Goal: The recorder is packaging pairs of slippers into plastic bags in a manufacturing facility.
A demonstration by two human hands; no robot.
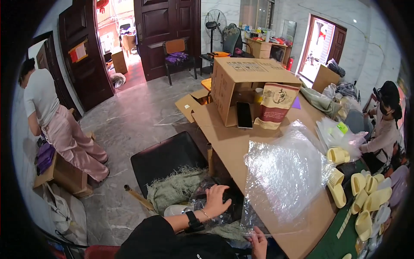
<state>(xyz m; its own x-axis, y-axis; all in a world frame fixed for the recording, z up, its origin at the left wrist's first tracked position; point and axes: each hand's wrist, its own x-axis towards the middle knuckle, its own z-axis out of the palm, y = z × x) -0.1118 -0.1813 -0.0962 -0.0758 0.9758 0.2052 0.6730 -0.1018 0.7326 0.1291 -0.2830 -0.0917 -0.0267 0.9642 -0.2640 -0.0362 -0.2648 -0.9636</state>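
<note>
My left hand (217,202), with a dark watch on its wrist, is above the green woven sack (174,190) and some crinkled clear plastic left of the table. Its fingers are apart and nothing shows in them. My right hand (259,244) is at the table's near edge, its fingers closed on the lower edge of a clear plastic bag (250,216). That bag reaches up onto a shiny pile of clear plastic bags (286,177) on the cardboard-covered table (224,140).
An open cardboard box (222,93), a phone (244,115) and a brown-and-red pouch (277,107) stand at the table's far end. Cream slippers (363,224) lie at right, near a seated person (384,129). Another person (47,99) bends at left. A black chair (168,155) stands beside the table.
</note>
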